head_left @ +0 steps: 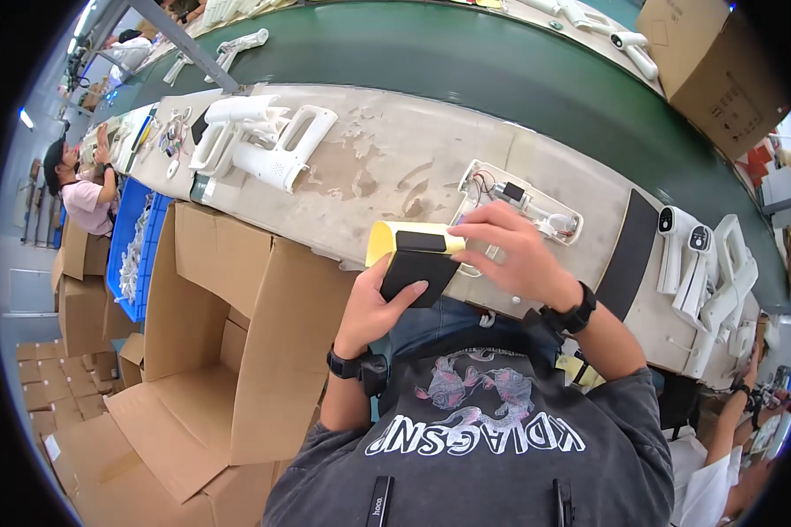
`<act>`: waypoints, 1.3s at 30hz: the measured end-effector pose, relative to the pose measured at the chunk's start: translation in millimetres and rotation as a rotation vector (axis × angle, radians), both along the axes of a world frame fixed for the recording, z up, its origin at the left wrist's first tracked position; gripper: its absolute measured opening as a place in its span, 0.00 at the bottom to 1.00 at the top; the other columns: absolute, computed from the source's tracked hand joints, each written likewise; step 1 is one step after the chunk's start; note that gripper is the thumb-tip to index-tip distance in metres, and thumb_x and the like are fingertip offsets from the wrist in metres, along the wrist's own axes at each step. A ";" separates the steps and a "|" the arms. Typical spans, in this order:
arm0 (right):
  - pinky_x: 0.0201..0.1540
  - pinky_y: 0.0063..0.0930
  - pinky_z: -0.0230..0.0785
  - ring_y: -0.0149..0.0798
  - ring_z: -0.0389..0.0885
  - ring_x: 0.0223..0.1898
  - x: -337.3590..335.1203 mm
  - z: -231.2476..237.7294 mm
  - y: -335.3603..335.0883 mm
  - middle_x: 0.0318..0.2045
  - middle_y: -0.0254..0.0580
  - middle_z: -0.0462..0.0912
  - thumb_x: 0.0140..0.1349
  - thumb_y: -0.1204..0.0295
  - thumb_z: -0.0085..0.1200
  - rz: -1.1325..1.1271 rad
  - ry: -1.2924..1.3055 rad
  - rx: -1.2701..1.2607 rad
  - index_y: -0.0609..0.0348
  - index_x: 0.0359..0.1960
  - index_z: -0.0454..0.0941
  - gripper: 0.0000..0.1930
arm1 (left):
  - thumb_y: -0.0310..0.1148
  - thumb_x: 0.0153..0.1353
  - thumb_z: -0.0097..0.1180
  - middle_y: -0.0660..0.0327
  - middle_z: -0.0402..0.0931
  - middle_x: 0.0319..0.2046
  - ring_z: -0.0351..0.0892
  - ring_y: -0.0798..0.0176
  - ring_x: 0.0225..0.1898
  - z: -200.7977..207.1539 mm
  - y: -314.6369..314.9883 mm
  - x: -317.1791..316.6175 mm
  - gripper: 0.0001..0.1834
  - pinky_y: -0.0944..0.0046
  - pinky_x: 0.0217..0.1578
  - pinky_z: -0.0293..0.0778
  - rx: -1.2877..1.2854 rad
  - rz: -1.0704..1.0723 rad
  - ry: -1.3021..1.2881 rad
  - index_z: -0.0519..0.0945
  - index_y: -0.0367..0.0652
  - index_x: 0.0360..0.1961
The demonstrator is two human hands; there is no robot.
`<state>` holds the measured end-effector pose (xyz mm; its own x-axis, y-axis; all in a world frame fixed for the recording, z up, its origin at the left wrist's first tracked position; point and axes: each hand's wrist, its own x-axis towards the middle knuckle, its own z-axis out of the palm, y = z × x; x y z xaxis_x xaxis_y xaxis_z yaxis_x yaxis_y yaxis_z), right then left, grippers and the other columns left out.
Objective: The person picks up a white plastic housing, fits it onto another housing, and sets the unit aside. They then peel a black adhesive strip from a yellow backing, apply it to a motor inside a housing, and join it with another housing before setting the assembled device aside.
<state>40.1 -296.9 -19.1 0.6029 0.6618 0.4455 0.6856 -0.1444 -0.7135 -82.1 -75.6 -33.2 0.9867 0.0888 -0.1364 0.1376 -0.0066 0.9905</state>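
Observation:
In front of my body, my left hand (366,309) grips a black rectangular pad (413,277), its thumb lying across the black face. Curled over the pad's far edge is a yellow sheet (381,241) bearing a narrow black strip (420,241). My right hand (523,263) pinches the right end of the sheet and strip, thumb below and fingers above. Just beyond that hand lies an open white housing half (564,204), with red wires and a small motor (510,191) inside. The right hand hides part of it.
White handled housings (272,154) stand left on the bench; assembled white devices (699,255) lie right, past a black mat (628,250). A green conveyor (387,48) runs behind. Open cardboard boxes (211,255) and a blue crate (149,250) are at left. Co-workers sit at both sides.

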 end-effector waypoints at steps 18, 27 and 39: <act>0.52 0.39 0.73 0.48 0.79 0.49 29.5 -19.8 -23.4 0.45 0.42 0.81 0.55 0.82 0.62 -0.073 -0.043 -0.181 0.57 0.48 0.84 0.17 | 0.21 0.60 0.65 0.57 0.82 0.50 0.79 0.66 0.51 4.8 52.8 -29.4 0.26 0.64 0.54 0.74 -0.037 -0.155 0.053 0.75 0.32 0.60; 0.57 0.39 0.71 0.46 0.76 0.52 28.4 -36.6 -10.8 0.47 0.39 0.80 0.57 0.82 0.59 0.047 -0.180 -0.355 0.56 0.49 0.83 0.17 | 0.21 0.62 0.64 0.57 0.80 0.53 0.79 0.64 0.55 -7.4 43.8 -21.7 0.28 0.62 0.58 0.73 -0.162 0.203 -0.054 0.71 0.33 0.63; 0.60 0.38 0.69 0.46 0.75 0.54 39.3 -36.9 -1.7 0.49 0.39 0.79 0.57 0.85 0.56 0.105 -0.223 -0.439 0.57 0.51 0.84 0.19 | 0.21 0.63 0.63 0.57 0.79 0.55 0.78 0.65 0.56 -13.6 45.1 -18.9 0.30 0.63 0.59 0.72 -0.239 0.258 -0.038 0.69 0.34 0.66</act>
<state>79.3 -298.6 -56.0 0.4451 0.8675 0.2219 0.8415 -0.3205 -0.4350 -101.1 -30.5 -46.8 0.9408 0.3056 -0.1468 0.0673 0.2560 0.9643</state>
